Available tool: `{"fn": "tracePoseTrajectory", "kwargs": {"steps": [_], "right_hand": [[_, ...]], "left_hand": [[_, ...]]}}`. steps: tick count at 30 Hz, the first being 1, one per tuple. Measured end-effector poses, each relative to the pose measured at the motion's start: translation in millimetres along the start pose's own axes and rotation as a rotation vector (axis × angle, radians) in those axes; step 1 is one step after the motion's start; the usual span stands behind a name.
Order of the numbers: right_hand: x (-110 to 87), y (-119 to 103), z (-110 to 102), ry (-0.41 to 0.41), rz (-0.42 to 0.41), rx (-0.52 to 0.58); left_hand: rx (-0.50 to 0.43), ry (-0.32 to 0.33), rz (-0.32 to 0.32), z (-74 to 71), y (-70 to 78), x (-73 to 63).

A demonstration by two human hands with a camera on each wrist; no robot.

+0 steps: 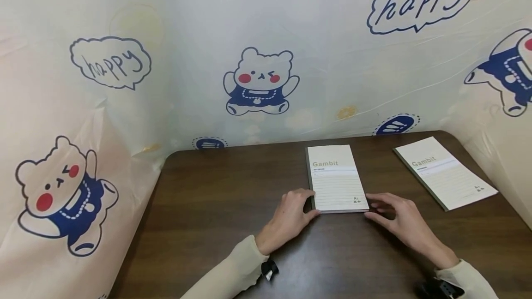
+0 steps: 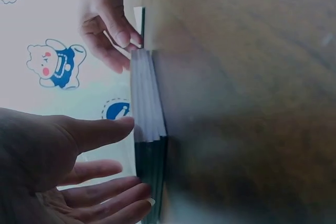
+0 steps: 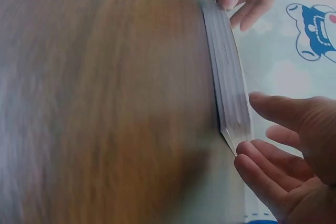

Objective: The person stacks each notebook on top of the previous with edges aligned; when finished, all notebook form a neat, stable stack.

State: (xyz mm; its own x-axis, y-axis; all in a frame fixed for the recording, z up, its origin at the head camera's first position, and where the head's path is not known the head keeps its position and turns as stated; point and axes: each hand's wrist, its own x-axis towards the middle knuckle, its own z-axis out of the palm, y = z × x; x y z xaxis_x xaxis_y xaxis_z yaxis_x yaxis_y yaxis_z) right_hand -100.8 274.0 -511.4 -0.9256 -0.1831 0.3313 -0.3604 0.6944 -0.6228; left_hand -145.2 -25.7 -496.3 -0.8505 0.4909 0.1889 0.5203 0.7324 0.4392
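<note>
A neat stack of several notebooks point(image 1: 334, 183) lies on the table, its top cover white with "Gambit" printed on it and a dark green spine on the left. Beside the spine is my left hand point(image 1: 291, 213), fingertips right at the stack's left side and thumb near its front left corner. My right hand point(image 1: 401, 216) is at the opposite side, fingertips close to the right edge. Both hands have extended, relaxed fingers. The left wrist view shows the layered page edges point(image 2: 147, 98) and green spines point(image 2: 149, 171); in the right wrist view, fingertips point(image 3: 244, 148) meet the stack's corner.
Another Gambit notebook point(image 1: 446, 174) lies tilted on the right of the dark brown wooden table point(image 1: 224, 183). A pale curtain point(image 1: 187, 59) with cartoon bears and "happy" bubbles surrounds the table's back and sides. Dark wrist devices point(image 1: 270, 269) sit at both cuffs.
</note>
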Motion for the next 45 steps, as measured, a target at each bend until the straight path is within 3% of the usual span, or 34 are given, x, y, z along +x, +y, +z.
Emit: {"fn": "tracePoseTrajectory", "kwargs": {"steps": [4,7,16,23,27,32,40,45], "right_hand": [[-2.5,4.9,-13.5,0.02,-0.027,-0.06],[-4.5,11.4,-24.9,0.038,-0.038,-0.112],[-14.4,38.8,-62.4,0.105,-0.025,-0.167],[-25.7,73.4,-85.3,0.173,-0.014,-0.207],[-34.7,93.5,-98.6,0.157,0.058,-0.274],[-44.2,112.9,-108.4,0.129,0.11,-0.377],[-57.1,139.4,-122.2,0.136,0.137,-0.346],[-63.3,151.1,-128.9,0.095,0.166,-0.375]], "left_hand": [[0.033,0.034,0.053,-2.6,3.5,2.9],[0.06,0.024,0.106,-3.8,7.7,7.2],[0.126,-0.168,0.247,1.2,24.0,23.1],[0.184,-0.314,0.381,12.1,40.9,46.1],[0.243,-0.387,0.41,23.9,55.6,60.1],[0.376,-0.424,0.435,44.6,77.4,73.5],[0.459,-0.49,0.43,73.6,111.3,90.2],[0.476,-0.517,0.406,90.8,127.2,103.0]]}}
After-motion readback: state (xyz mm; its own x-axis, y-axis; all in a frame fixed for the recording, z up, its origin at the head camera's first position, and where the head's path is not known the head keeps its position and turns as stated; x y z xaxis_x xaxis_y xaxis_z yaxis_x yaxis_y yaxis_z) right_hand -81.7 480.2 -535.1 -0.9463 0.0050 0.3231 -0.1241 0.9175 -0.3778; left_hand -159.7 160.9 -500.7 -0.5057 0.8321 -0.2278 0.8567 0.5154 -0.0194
